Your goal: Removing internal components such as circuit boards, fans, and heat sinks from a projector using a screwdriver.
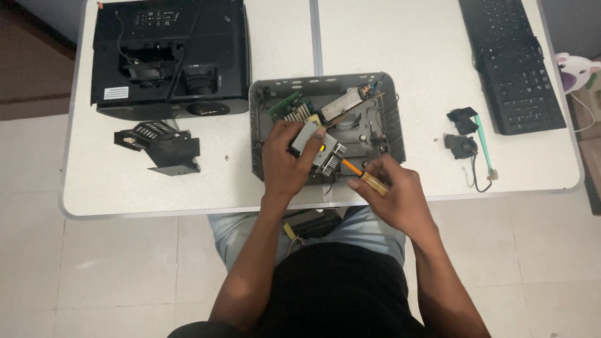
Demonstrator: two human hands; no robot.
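Fingers of left hand (285, 159) clamp metal module (311, 143), right hand (394, 194) seemingly gripping screwdriver (364, 178).

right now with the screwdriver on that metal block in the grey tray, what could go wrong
1. The right hand holds the screwdriver at a slant; its tip could slip onto the green circuit board nearby.
2. The left hand grips the finned metal block from above, so a slip might jab its fingers.
3. Loose screws lie on the white table beside the grey tray; a nudge could scatter them.
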